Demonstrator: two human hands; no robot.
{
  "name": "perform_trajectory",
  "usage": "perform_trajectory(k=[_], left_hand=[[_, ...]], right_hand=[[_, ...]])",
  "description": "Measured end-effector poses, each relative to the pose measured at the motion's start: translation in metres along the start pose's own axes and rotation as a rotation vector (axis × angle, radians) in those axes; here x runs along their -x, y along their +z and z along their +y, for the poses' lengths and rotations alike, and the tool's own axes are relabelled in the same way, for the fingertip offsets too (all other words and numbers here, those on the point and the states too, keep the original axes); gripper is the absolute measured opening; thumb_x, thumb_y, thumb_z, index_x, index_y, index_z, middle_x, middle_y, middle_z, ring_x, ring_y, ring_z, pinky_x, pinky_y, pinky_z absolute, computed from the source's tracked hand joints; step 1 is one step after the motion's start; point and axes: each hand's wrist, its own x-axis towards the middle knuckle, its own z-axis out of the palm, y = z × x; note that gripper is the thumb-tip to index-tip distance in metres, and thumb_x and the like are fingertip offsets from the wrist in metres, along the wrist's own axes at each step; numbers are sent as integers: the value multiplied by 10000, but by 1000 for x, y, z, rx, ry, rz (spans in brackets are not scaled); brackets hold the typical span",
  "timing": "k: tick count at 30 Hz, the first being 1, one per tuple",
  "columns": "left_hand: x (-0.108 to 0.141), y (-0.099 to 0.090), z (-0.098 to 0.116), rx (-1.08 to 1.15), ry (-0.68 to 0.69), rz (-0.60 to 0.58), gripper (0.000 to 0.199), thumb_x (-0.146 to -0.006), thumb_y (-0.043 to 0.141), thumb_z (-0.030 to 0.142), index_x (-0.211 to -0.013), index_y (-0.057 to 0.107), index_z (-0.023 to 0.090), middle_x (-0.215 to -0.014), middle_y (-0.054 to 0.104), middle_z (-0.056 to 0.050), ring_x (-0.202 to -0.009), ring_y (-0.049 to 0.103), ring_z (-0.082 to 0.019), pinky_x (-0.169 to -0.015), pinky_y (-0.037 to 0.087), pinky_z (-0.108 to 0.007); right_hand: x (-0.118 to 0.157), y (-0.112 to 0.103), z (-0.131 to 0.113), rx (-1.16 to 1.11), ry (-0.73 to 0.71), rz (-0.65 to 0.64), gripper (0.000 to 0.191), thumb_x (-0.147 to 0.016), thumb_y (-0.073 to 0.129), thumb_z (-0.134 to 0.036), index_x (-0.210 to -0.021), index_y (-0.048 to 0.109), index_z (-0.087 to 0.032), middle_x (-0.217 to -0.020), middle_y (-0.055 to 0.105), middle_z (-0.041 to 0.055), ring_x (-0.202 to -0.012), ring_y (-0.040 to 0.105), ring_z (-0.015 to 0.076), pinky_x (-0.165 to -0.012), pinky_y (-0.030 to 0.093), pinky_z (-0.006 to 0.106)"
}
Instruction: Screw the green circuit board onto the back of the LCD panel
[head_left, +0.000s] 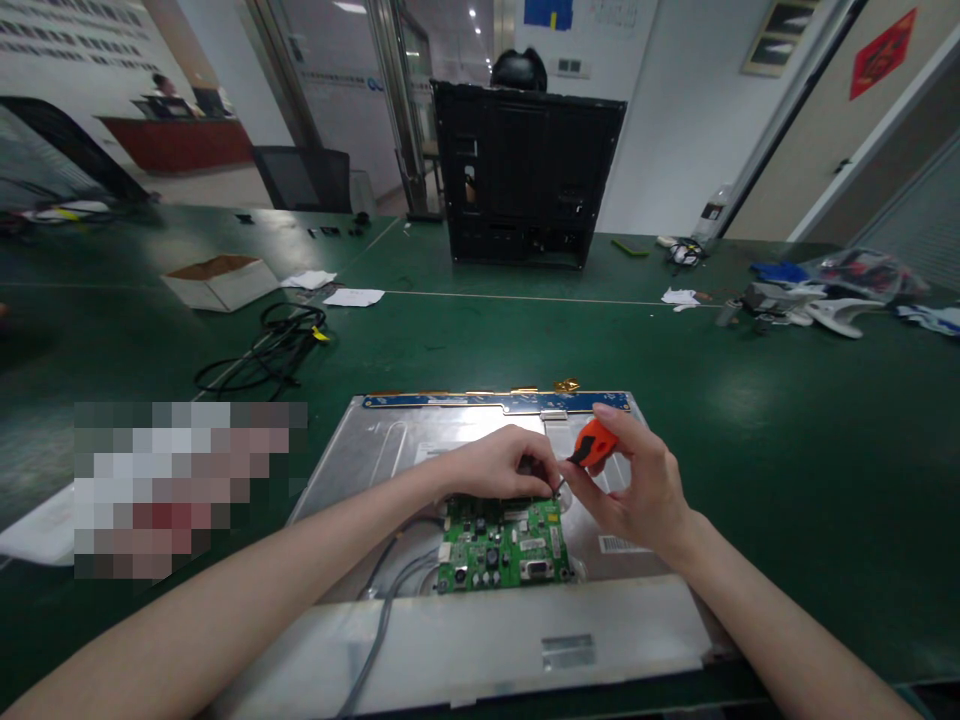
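Observation:
In the head view, my right hand (645,480) grips a screwdriver (594,443) by its short orange-and-black handle. The thin shaft slants down to the far right corner of a green circuit board (501,540). At that same corner my left hand (510,462) is closed, thumb and fingertips together beside the screwdriver's tip. Whatever lies between those fingertips is too small to make out. The board rests on the metal back of a flat display panel (352,475). A narrow blue circuit strip (450,401) runs along the panel's far edge, and grey cables (397,590) leave the board's left side.
Beyond the panel, a black display housing (529,170) stands upright on the green table (480,340). Coiled black cables (262,350) and an open white box (221,285) lie to the left. Assorted parts and bags (817,295) are heaped at far right. Pixelation hides something at left.

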Motion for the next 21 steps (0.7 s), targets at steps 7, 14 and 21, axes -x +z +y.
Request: perform_trajectory(k=[7,14,21], left_hand=[[0,2,0,21,0,-5,38,-808,680,147,-844,692,143,-790,666,-10,-725,608,-148,-658,456,-232],[1,2,-1,21,-1,-3,48,-799,690,132,-843,695,150,-770,664,2,-700,600,-131,-650,450,-218],[0,0,1,6,6,9,12,-798,696,152,-801,687,144,-769,646,3,-713,589,-134,-661,448,-223]], right_hand=[[1,-4,-1,-90,51,-63,646,-855,525,-112,-1448,279,-176,-774,598,6,-549,575,135,-485,532,271],[5,-1,1,-53,68,-32,669,-847,554,-103,-1455,288,-191,-717,564,-30,-528,569,124,-486,535,258],[1,0,0,3,5,14,647,-862,600,-157,-1442,318,-217,-731,598,-32,-518,540,118,-433,479,220]])
